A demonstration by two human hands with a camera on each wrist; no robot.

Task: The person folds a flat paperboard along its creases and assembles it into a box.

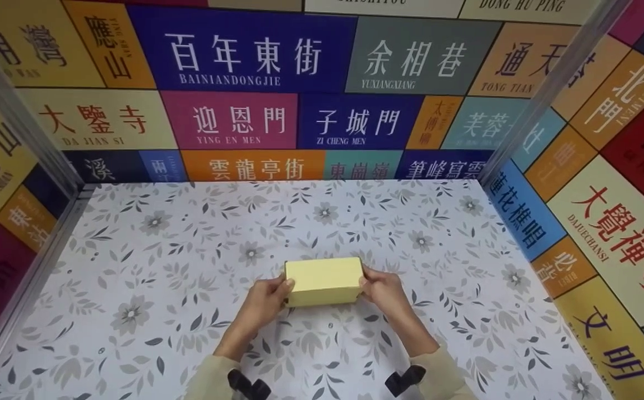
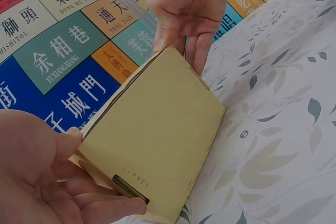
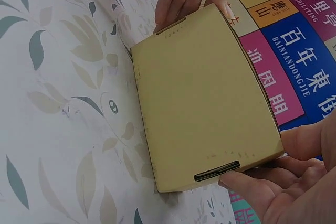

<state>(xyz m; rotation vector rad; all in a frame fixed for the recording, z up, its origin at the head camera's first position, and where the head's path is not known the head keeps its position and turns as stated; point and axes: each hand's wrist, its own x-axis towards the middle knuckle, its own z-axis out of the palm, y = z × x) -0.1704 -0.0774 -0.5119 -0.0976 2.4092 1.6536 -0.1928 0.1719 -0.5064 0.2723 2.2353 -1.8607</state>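
A pale yellow cardboard box (image 1: 323,275) is held between both hands above the floral cloth. My left hand (image 1: 267,298) grips its left end, with the thumb by the top edge and fingers at the side. At the opposite end my right hand (image 1: 383,290) holds it the same way. In the left wrist view the broad face of the box (image 2: 152,129) shows a dark slot near the left fingers. The right wrist view shows a similar dark slot in the box (image 3: 210,103) beside the right fingertips. What lies inside the box is hidden.
A white table covering (image 1: 189,266) with grey leaves and flowers spreads under the hands. Panels of coloured Chinese lettering (image 1: 244,50) stand behind and on both sides. Clear corner strips (image 1: 549,78) run up where the panels meet. Dark straps (image 1: 248,384) sit at the wrists.
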